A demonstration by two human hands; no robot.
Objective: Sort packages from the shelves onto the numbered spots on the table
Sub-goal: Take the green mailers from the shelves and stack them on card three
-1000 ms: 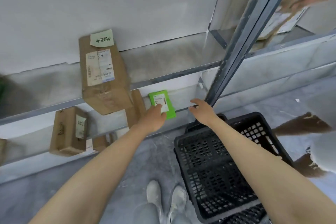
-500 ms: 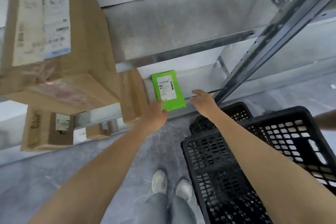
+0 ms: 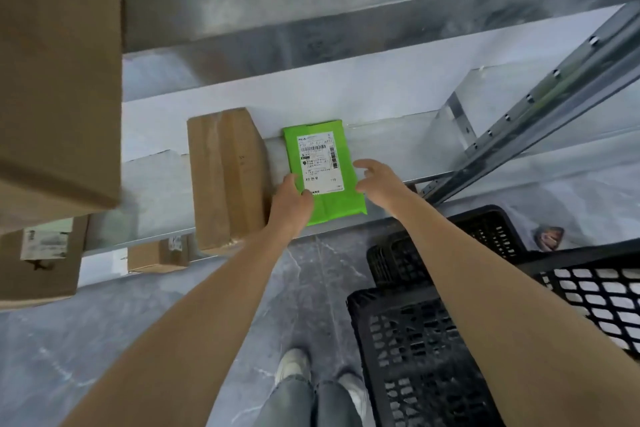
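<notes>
Black perforated plastic crate (image 3: 415,340) on the floor, right of the feet. Left hand (image 3: 292,198) pinches the flat green plastic-wrapped package (image 3: 320,163) at its near-left corner, thumb on top, fingers (image 3: 290,181) curled at the edge. Right hand (image 3: 379,180) is at the package's right edge, fingers spread. The package lies flat on the grey metal shelf (image 3: 398,142), just beside a brown cardboard box (image 3: 225,177).

My left arm (image 3: 207,288): bare, stretched forward. My left hand (image 3: 291,199): back up, fingers pointing ahead, thumb set off to the right; whether it pinches, unclear. My right arm (image 3: 485,270): bare, stretched forward alongside. My right hand (image 3: 377,180): fingers spread and loosely bent, holding nothing
</notes>
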